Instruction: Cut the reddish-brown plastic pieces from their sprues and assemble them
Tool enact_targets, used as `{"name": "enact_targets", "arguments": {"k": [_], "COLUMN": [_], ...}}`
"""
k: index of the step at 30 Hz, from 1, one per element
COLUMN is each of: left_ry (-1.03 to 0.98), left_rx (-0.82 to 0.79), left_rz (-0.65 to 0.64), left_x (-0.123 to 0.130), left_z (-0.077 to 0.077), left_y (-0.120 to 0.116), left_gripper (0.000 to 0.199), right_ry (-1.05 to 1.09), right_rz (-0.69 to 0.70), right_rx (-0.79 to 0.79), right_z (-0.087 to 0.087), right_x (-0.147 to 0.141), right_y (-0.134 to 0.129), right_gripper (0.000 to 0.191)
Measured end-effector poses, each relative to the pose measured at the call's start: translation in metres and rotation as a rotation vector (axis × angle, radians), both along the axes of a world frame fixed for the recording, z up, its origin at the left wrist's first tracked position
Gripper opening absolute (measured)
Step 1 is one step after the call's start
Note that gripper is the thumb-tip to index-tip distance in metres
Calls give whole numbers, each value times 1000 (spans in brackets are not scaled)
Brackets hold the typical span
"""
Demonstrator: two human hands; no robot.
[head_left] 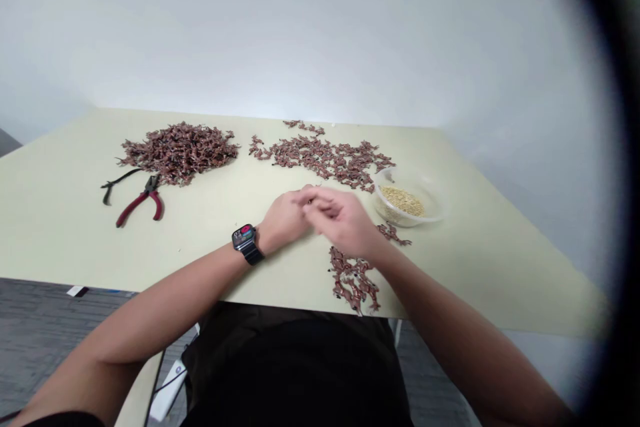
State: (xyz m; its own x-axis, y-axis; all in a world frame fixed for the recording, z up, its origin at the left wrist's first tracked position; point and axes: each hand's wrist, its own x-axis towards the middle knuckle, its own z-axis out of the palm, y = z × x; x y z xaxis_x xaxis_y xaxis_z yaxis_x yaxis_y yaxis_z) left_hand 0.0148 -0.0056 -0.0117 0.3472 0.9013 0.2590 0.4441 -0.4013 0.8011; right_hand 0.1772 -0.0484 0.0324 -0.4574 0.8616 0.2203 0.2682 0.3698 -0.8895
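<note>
1. Here's my pale table (pixel 75 227), the whole stage, no lettering that I can spot.
2. On my left, a thick heap of brown figures (pixel 183 153), animal-shaped and tangled together.
3. Across the middle, a looser spread (pixel 325 159) of the same figures, reaching the bowl.
4. The clear bowl (pixel 435 203) sits to the right, unlabelled on the side I see, golden bits (pixel 403 200) in it.
5. Centre now: my right hand (pixel 345 220), blurred, fingers curled in against my left hand (pixel 285 220), whose fingertips are mostly covered. Gripping something? I can't tell for either hand.
6. Nearest me, by the table edge, a smaller cluster (pixel 354 283) of figures.
7. Down below, a white block (pixel 169 390) bears a round mark, unreadable.
8. Red-handled pliers (pixel 133 207) lie spread by the heap, a thin black tool (pixel 123 178) just beside.
9. And my left wrist's watch (pixel 245 235): lit, a red patch, pale digits too small to read surely.
</note>
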Motion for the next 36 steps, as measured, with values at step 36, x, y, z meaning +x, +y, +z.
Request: {"name": "enact_targets", "arguments": {"k": [36], "left_ry": [64], "left_rx": [6], "left_rz": [-147], "left_x": [-5], "left_z": [-1], "left_y": [1], "left_gripper": [25], "right_ry": [-391], "right_rz": [-62], "right_rx": [628], "right_z": [-19], "right_x": [43], "right_y": [45], "right_gripper": [20]}}
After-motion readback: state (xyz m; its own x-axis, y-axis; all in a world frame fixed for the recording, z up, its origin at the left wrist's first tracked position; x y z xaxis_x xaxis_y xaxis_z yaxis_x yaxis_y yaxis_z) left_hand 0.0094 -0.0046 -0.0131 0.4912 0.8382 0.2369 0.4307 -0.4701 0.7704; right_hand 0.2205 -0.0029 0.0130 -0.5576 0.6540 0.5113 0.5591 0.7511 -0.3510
